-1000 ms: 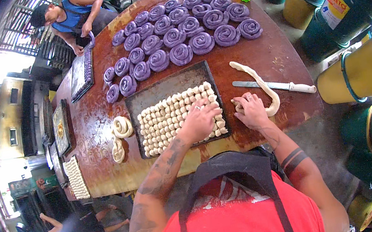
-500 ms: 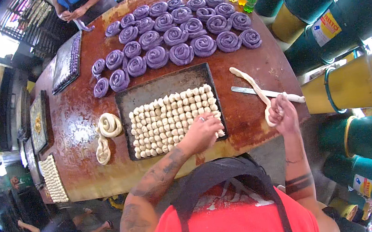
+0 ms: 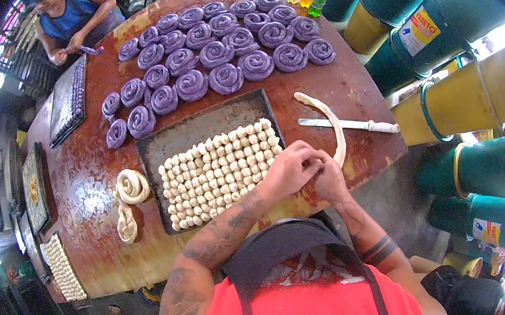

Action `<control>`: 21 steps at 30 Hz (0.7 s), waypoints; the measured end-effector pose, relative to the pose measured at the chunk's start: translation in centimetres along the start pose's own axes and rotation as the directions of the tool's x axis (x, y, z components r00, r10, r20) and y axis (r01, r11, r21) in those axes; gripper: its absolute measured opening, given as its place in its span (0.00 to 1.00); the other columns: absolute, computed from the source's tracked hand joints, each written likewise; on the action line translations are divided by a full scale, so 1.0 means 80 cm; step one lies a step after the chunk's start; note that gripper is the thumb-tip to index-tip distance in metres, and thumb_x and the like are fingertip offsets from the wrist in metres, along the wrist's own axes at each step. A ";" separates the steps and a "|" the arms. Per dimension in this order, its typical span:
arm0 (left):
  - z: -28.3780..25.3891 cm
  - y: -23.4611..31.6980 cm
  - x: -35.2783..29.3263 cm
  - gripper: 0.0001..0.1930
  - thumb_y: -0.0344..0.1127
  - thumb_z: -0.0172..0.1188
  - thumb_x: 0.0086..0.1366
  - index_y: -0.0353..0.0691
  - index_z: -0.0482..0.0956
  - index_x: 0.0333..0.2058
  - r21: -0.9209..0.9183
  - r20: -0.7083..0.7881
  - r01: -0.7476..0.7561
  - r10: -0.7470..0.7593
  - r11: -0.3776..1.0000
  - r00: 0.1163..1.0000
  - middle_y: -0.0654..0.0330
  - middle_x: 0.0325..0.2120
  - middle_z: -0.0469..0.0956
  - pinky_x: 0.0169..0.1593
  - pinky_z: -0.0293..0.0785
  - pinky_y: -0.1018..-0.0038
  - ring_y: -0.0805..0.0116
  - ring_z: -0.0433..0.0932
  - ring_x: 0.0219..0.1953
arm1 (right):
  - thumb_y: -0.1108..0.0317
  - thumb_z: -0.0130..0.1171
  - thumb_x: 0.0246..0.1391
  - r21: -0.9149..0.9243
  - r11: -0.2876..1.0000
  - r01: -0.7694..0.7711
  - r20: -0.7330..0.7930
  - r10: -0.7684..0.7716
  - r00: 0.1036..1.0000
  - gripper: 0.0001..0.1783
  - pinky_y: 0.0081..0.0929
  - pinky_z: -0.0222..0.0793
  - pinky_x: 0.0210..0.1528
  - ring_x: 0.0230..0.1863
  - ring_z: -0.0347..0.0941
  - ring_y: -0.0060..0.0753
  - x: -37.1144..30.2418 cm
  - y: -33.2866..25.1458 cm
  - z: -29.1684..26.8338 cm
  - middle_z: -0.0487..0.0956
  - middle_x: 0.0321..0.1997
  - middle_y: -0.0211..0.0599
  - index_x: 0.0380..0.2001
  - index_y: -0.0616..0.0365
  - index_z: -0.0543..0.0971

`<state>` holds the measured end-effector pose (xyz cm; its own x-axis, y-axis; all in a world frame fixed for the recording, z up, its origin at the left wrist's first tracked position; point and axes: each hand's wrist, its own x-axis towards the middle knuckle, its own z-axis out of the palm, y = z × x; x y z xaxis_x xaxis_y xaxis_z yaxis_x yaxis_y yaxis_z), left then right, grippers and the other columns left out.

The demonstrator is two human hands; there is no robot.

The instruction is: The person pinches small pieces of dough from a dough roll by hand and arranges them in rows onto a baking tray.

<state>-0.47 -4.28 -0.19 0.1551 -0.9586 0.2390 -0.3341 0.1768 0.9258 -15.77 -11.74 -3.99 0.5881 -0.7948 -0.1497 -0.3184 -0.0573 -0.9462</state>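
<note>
My two hands meet at the table's near edge, just right of the black baking tray. A pale dough rope curves down the tabletop, its near end inside my right hand, whose fingers are closed. Thumb and fingers of my left hand are pinched together against the right fingertips, at the rope's end; the dough between them is mostly hidden. Close rows of small pale dough balls cover much of the tray. Across the table, behind the rope, lies a long knife with a white handle.
Purple dough coils fill the table's far half. A pale coil and a dough loop lie left of the tray. Bottles stand at the far right edge, beside large drums. A co-worker handles purple dough at far left.
My left hand has left the dough balls and moved right, to my right hand. The right hand has come left, drawing the rope's near end off the knife. The view has shifted slightly.
</note>
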 end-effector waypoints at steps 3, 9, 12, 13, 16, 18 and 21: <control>-0.005 -0.025 -0.002 0.13 0.34 0.67 0.65 0.37 0.86 0.46 -0.061 -0.067 0.492 -0.496 0.868 0.866 0.51 0.39 0.86 0.49 0.79 0.67 0.61 0.85 0.43 | 0.78 0.63 0.56 -0.083 0.989 0.124 -0.188 -0.137 0.972 0.09 0.29 0.75 0.44 0.39 0.80 0.31 -0.009 -0.041 0.006 0.82 0.35 0.40 0.41 0.62 0.81; -0.025 -0.049 0.003 0.12 0.34 0.70 0.60 0.35 0.86 0.40 -0.185 0.050 0.600 -0.602 0.778 0.797 0.61 0.29 0.85 0.36 0.77 0.75 0.75 0.81 0.30 | 0.72 0.67 0.52 -0.302 0.953 -0.031 0.079 0.057 0.995 0.13 0.38 0.76 0.51 0.45 0.81 0.45 0.011 -0.045 -0.012 0.83 0.42 0.49 0.41 0.63 0.82; -0.072 -0.071 0.019 0.09 0.31 0.65 0.60 0.38 0.86 0.39 -0.115 -0.163 0.665 -0.674 0.738 0.721 0.64 0.27 0.85 0.29 0.76 0.76 0.77 0.78 0.24 | 0.69 0.71 0.48 -0.183 0.952 -0.244 0.062 0.259 0.964 0.15 0.38 0.75 0.51 0.47 0.80 0.49 0.015 -0.004 -0.023 0.84 0.39 0.46 0.40 0.61 0.83; -0.091 -0.099 0.022 0.10 0.29 0.64 0.59 0.36 0.85 0.40 -0.144 -0.293 0.626 -0.637 0.767 0.713 0.61 0.28 0.85 0.35 0.79 0.72 0.71 0.82 0.29 | 0.68 0.73 0.48 -0.248 0.969 0.006 0.081 0.015 0.997 0.15 0.40 0.74 0.53 0.48 0.79 0.49 0.018 0.009 -0.015 0.84 0.39 0.45 0.39 0.61 0.83; -0.122 -0.164 0.038 0.12 0.27 0.63 0.56 0.36 0.85 0.40 0.486 -0.563 0.259 0.072 0.835 0.823 0.56 0.29 0.86 0.43 0.80 0.65 0.60 0.84 0.39 | 0.61 0.74 0.48 -0.549 0.722 0.420 0.265 -0.326 0.908 0.19 0.48 0.70 0.59 0.52 0.77 0.50 0.023 0.019 -0.001 0.84 0.43 0.44 0.42 0.57 0.83; -0.113 -0.165 0.062 0.13 0.28 0.63 0.55 0.36 0.85 0.40 0.425 -0.523 0.265 -0.004 0.866 0.852 0.54 0.32 0.85 0.47 0.79 0.62 0.54 0.83 0.42 | 0.57 0.70 0.53 -0.650 0.704 0.286 0.278 -0.129 0.952 0.22 0.52 0.69 0.58 0.50 0.77 0.54 0.024 0.040 -0.006 0.82 0.46 0.49 0.49 0.53 0.82; -0.111 -0.160 0.073 0.13 0.31 0.63 0.55 0.38 0.86 0.40 0.449 -0.327 0.330 -0.191 0.830 0.925 0.50 0.39 0.84 0.52 0.78 0.58 0.48 0.81 0.46 | 0.58 0.66 0.60 -0.138 0.990 -0.008 0.139 0.028 0.990 0.18 0.38 0.71 0.45 0.39 0.75 0.36 0.031 0.052 -0.035 0.81 0.37 0.35 0.50 0.54 0.79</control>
<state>12.95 -10.20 -8.05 0.5116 -0.8477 0.1404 -0.6437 -0.2699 0.7161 -17.68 -15.65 -7.49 0.6766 -0.7045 -0.2141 -0.4228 -0.1337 -0.8963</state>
